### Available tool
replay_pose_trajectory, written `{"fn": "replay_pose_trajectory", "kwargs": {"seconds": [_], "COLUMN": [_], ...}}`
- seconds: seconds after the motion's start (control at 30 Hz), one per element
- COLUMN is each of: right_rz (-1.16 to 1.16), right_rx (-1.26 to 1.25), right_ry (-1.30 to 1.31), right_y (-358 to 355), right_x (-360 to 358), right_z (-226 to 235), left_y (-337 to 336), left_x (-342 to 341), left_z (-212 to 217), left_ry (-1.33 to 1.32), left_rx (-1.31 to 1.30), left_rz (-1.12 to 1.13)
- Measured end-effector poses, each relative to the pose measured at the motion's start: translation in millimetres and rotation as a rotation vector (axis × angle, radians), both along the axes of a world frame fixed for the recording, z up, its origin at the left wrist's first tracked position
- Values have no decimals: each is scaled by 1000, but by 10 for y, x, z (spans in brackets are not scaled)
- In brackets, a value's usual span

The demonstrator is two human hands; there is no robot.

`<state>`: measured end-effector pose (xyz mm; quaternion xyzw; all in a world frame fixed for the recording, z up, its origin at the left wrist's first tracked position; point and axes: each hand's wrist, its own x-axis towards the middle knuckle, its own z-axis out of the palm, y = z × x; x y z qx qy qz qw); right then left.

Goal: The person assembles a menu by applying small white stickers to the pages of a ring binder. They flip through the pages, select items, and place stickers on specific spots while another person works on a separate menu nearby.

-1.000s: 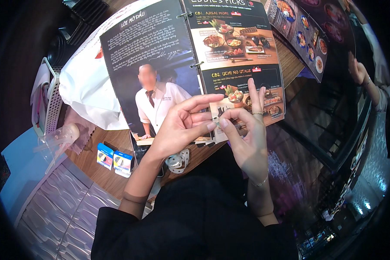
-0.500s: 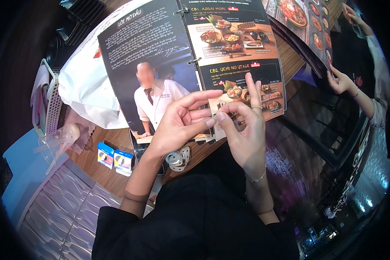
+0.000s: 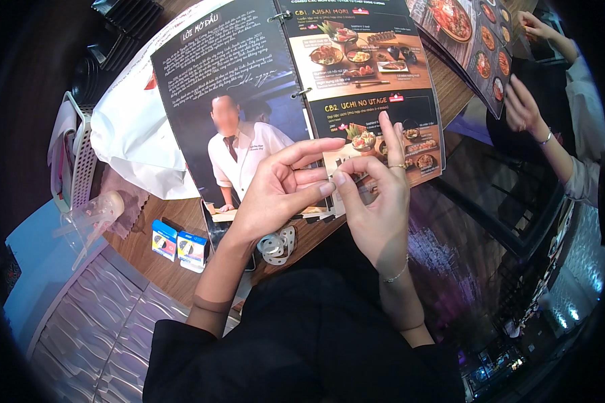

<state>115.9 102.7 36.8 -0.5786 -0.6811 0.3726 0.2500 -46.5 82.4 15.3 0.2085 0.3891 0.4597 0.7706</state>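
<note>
Both my hands meet above an open ring-bound menu [image 3: 232, 74] with photographs of dishes. My left hand [image 3: 279, 185] has its index finger stretched out, while its thumb closes toward the lower fingers. Close against that thumb tip, my right hand [image 3: 376, 195] pinches thumb and index finger together, its other fingers raised. Whatever lies between the fingertips is too small to make out. Below my hands, several flat pale rounded pieces with holes [image 3: 275, 246] lie at the table's near edge. Left of my forearm stand two small blue-and-white boxes [image 3: 177, 246].
A white sheet-like bag [image 3: 138, 138] lies left of the menu, near a white perforated basket [image 3: 82, 158] and a clear plastic cup [image 3: 97, 215]. At right another person's hand [image 3: 524, 107] touches a second menu [image 3: 474, 47]. A dark chair [image 3: 511, 221] stands beyond the table's right edge.
My hands stay nearly still, the right one shifting very slightly left. The other person's lower hand has moved up along the second menu's edge, and their upper hand has shifted too.
</note>
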Motion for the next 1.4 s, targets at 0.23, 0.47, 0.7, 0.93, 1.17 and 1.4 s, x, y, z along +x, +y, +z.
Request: {"fn": "replay_pose_trajectory", "kwargs": {"seconds": [0.23, 0.47, 0.7, 0.93, 1.17, 1.4], "right_rz": [14, 36, -34, -68, -328, -407], "right_rx": [48, 70, 63, 158, 277, 227], "right_ry": [-47, -55, 27, -65, -146, 46], "right_y": [-10, -13, -2, -18, -19, -127], "right_x": [-26, -35, -9, 82, 450, 607], "right_z": [11, 7, -4, 22, -32, -78], "left_y": [-10, -28, -35, -52, -45, -32], "left_x": [18, 0, 22, 65, 75, 88], "left_z": [11, -27, -2, 1, 3, 5], "left_ry": [41, 97, 127, 167, 169, 171], "left_rx": [30, 14, 0, -11, -12, -54], "left_rz": [27, 5, 24, 53, 83, 108]}}
